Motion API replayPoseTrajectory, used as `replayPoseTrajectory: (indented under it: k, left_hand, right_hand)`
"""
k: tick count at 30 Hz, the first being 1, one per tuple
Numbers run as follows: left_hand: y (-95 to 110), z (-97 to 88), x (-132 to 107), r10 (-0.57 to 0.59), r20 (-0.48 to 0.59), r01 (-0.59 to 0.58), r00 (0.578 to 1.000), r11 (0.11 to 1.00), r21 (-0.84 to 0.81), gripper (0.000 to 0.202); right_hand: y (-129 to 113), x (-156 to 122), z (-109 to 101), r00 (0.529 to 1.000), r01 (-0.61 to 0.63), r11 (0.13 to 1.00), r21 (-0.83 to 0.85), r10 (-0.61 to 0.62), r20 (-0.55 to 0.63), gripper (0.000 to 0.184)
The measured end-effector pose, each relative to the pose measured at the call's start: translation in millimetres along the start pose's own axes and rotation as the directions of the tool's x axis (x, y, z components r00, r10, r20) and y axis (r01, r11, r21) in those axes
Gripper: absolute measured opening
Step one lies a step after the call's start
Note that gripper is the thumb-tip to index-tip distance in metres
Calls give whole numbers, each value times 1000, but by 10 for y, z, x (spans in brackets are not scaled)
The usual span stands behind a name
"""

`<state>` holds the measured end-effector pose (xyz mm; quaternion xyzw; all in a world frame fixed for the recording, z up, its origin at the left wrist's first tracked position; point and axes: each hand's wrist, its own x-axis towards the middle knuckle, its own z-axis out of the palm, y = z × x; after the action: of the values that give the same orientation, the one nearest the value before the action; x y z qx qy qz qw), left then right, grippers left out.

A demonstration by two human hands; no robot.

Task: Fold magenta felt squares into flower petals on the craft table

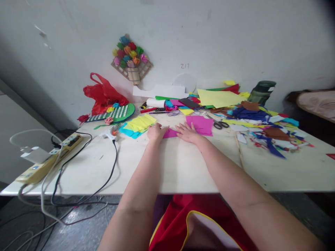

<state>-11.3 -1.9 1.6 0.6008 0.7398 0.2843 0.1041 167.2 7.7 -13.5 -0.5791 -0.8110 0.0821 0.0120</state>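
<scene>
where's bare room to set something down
Free: between the plug's black cord and left arm; between that and the right arm, in front of the pink paper; right of the wooden stick, nearer than the scrap pile. Crowded: along the wall, around the power strip.

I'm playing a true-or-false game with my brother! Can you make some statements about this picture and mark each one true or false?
1. Pink paper shows between the left hand and right hand. True.
2. The scissors are in the right hand. False: they lie on the table.
3. Yellow paper overlaps blue paper. True.
4. The bottle is red. False: it is green.
5. The flower bunch is on the wall. True.
</scene>
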Motion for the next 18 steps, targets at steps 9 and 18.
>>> replayPoseTrajectory:
  k: [9,18]
  left_hand:
    - [-17,64,-6,132,51,-140,990,971,194,51]
    - [5,52,2,133,106,-148,985,979,143,43]
  right_hand:
    - [-36,-41,-30,1000,15,1000,2,-15,12,60]
    - [-58,-47,-38,1000,4,1000,-21,-4,10,60]
